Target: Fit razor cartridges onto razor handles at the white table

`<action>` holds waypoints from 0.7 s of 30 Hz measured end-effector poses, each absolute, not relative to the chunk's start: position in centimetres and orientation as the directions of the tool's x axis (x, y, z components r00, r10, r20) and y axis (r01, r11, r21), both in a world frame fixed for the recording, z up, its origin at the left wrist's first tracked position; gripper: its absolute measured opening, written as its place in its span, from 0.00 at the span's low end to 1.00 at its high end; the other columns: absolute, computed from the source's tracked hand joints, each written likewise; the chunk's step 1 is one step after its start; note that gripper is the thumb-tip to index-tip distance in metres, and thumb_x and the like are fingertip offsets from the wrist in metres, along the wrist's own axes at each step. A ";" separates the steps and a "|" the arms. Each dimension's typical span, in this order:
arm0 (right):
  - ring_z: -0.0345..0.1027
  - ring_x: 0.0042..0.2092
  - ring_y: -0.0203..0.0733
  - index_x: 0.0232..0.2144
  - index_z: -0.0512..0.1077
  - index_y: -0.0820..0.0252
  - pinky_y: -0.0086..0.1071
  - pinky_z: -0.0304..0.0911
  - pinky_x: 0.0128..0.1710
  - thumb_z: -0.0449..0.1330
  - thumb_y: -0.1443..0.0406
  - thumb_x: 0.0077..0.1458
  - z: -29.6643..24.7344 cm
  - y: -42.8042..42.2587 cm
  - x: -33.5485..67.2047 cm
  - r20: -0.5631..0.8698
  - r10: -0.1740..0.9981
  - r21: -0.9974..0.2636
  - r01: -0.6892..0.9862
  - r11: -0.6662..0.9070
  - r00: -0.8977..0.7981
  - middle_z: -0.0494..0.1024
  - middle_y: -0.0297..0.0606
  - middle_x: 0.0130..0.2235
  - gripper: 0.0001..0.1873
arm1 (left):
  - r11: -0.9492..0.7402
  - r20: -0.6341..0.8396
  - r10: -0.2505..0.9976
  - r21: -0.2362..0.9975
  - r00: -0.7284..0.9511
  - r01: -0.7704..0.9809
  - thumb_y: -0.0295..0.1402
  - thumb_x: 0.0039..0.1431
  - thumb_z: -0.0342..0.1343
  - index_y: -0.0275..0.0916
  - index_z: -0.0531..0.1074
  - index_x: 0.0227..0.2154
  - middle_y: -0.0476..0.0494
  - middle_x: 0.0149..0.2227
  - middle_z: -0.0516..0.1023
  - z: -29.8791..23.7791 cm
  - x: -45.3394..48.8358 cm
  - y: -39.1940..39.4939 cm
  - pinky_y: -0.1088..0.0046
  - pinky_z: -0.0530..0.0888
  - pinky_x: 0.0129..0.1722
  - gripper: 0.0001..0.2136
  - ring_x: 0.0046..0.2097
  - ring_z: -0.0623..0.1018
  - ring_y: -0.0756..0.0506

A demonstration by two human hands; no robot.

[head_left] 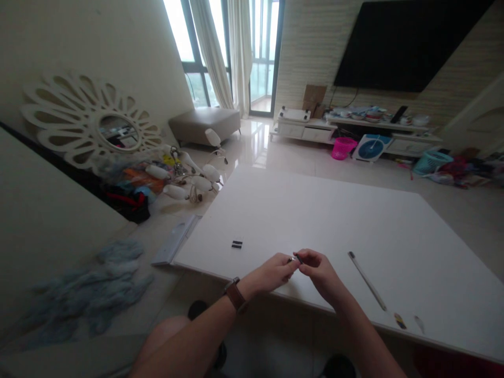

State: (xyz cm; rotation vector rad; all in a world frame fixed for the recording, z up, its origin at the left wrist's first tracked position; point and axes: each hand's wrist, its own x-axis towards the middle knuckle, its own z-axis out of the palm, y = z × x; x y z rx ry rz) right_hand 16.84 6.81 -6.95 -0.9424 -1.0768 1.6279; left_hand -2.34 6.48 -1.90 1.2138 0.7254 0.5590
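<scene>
Both hands meet above the near edge of a white table (283,210). My left hand (277,272), with a brown-strapped watch (235,295) at its wrist, pinches a small shiny piece (292,260) whose kind is too small to make out. Right beside it, my right hand (318,268) has its fingers closed on a small dark piece (298,258). The two pieces are close together; whether they touch, I cannot tell. To the left lie small black strips (237,244). On the right rests a long grey rod (367,281), with a small yellow-and-black item (399,321) near its lower end.
A small pale, clear-looking item (419,324) lies near the table's right front edge. Past the left edge are a lamp with several white shades (200,182), a grey cloth heap (98,289) and a flat pale panel (175,239). Further off stands a bench (205,125).
</scene>
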 end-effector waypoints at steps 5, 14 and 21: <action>0.70 0.43 0.43 0.33 0.81 0.52 0.35 0.63 0.47 0.79 0.62 0.36 -6.5 6.5 16.8 -0.099 0.958 -0.913 -0.359 -0.196 -0.270 0.80 0.36 0.40 0.18 | 0.431 -0.218 0.676 0.892 0.703 -0.137 0.58 0.57 0.55 0.40 0.57 0.25 0.59 0.21 0.53 -1.9 -1.9 5.9 0.76 0.47 0.18 0.25 0.19 0.51 0.56; 0.70 0.39 0.42 0.38 0.80 0.54 0.36 0.64 0.43 0.77 0.60 0.43 -6.6 6.8 16.1 -0.134 0.972 -0.943 -0.277 -0.184 -0.191 0.80 0.37 0.38 0.18 | -0.132 0.032 0.862 0.978 0.505 0.163 0.45 0.69 0.44 0.38 0.62 0.24 0.49 0.25 0.67 -2.8 -1.6 6.7 0.72 0.59 0.29 0.20 0.28 0.64 0.50; 0.68 0.36 0.40 0.38 0.81 0.55 0.34 0.62 0.38 0.74 0.59 0.48 -6.0 6.8 15.5 -0.073 0.986 -0.935 -0.334 -0.120 -0.148 0.79 0.37 0.36 0.14 | -0.359 0.131 0.890 0.791 0.437 0.495 0.39 0.71 0.43 0.39 0.68 0.34 0.45 0.32 0.76 -2.4 -1.9 6.7 0.71 0.62 0.34 0.13 0.33 0.73 0.46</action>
